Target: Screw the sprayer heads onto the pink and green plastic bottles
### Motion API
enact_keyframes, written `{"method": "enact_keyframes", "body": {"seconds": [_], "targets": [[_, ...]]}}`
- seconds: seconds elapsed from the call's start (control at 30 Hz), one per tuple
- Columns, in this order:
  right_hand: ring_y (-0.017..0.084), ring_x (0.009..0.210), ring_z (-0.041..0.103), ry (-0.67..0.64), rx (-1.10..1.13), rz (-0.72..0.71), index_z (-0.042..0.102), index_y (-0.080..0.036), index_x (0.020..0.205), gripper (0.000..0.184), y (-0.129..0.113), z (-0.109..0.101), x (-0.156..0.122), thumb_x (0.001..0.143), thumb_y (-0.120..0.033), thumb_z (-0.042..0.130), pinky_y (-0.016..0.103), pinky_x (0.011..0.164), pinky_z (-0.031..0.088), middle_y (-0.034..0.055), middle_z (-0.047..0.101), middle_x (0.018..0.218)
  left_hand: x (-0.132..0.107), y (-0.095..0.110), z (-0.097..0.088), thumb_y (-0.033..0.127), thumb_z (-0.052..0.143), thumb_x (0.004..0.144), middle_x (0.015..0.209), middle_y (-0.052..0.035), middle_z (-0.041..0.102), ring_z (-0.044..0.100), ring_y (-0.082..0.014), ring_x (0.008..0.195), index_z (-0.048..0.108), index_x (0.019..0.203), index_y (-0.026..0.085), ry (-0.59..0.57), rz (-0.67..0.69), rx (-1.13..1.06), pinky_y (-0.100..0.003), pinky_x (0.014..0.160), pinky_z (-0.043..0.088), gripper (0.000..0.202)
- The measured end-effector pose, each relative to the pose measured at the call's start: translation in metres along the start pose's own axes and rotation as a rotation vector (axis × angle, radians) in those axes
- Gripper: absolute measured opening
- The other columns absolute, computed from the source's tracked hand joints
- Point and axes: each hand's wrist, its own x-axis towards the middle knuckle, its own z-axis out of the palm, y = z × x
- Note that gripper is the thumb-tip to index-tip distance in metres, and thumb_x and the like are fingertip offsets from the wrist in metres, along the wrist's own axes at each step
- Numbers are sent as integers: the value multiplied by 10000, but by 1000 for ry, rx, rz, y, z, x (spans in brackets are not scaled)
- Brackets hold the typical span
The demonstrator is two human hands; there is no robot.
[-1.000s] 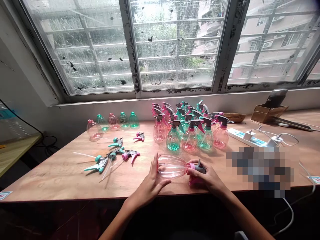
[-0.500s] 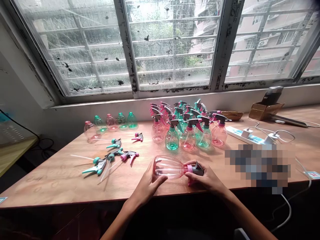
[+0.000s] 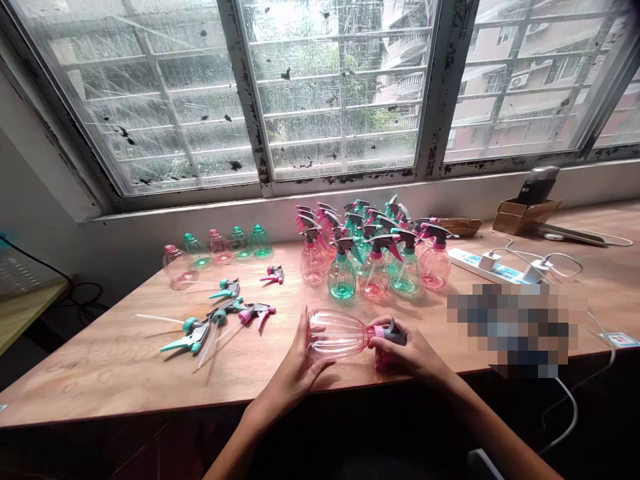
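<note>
**Hands stay on the pink bottle**

The pink bottle (image 3: 340, 333) lies on its side near the front edge of the table (image 3: 125, 360), just as it did a second ago. The left hand (image 3: 295, 370) still cups its round bottom, fingers pressed on the plastic. The right hand (image 3: 415, 353) stays wrapped around the spray top (image 3: 395, 331) at the neck. Almost nothing has moved, so the work at the neck seems not done yet. Finished bottles (image 3: 373, 260) stand behind it.
</note>
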Motion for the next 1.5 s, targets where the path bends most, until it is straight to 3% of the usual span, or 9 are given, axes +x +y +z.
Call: {"method": "enact_keyframes", "body": {"seconds": [0.13,0.37,0.53,0.73,0.93,1.1,1.2,1.33,1.5], "targets": [[186,639,710,-20,-36,-19,652,-170,1065,444,3,-2,1,817,-483,846,307,647,597,14,737,744,0,12,0,381,778,875,1662,-152,232,440,-345,1432,-10,1637,362,-7,-27,-1,-547,1188,385,1096],[197,636,708,-17,-37,-11,646,-162,1069,451,6,-3,2,823,-487,839,321,630,600,22,732,743,-1,4,0,319,685,947,1683,-122,211,545,-294,1338,-40,1618,445,38,50,85,-521,1146,437,996],[206,649,718,-22,-29,-5,633,-161,1079,450,5,-2,1,832,-481,832,333,638,616,25,735,747,-2,1,1,329,681,952,1662,-165,252,531,-309,1350,-174,1609,389,23,26,69,-561,1163,408,1080],[199,632,718,-25,-3,1,633,-164,1074,446,2,-1,0,828,-474,837,326,632,616,17,738,729,-2,18,-1,353,731,921,1647,-192,266,466,-361,1411,-20,1645,336,-15,-22,-37,-564,1148,433,1043],[192,604,707,-27,55,14,620,-164,1065,455,1,-1,1,819,-476,844,319,605,609,23,741,719,-1,2,1,254,581,1002,1699,-118,125,438,-304,1423,-40,1618,447,16,89,7,-544,1141,434,896],[196,615,715,-28,18,-4,626,-163,1066,457,4,-1,2,823,-487,836,320,620,599,41,758,764,0,1,2,253,585,989,1682,-160,127,506,-307,1360,-105,1617,415,3,77,-9,-536,1088,489,947],[197,626,721,-21,-22,-19,635,-163,1069,446,3,-1,1,827,-480,834,322,638,600,44,764,788,-1,12,1,311,742,900,1653,-182,199,501,-340,1372,-36,1628,375,-25,-6,-26,-546,1099,485,1068],[201,629,723,-42,-21,-6,640,-160,1058,445,2,-1,1,828,-491,830,326,638,607,43,760,776,-1,18,0,343,740,906,1590,-189,320,499,-340,1380,52,1632,329,-22,-67,-71,-554,1133,453,1000],[206,596,726,-61,45,26,621,-162,1038,462,2,-3,2,827,-522,820,316,604,601,22,736,699,0,6,1,283,666,950,1684,-145,140,513,-314,1348,-28,1616,450,11,49,-23,-526,1052,528,976]]}}
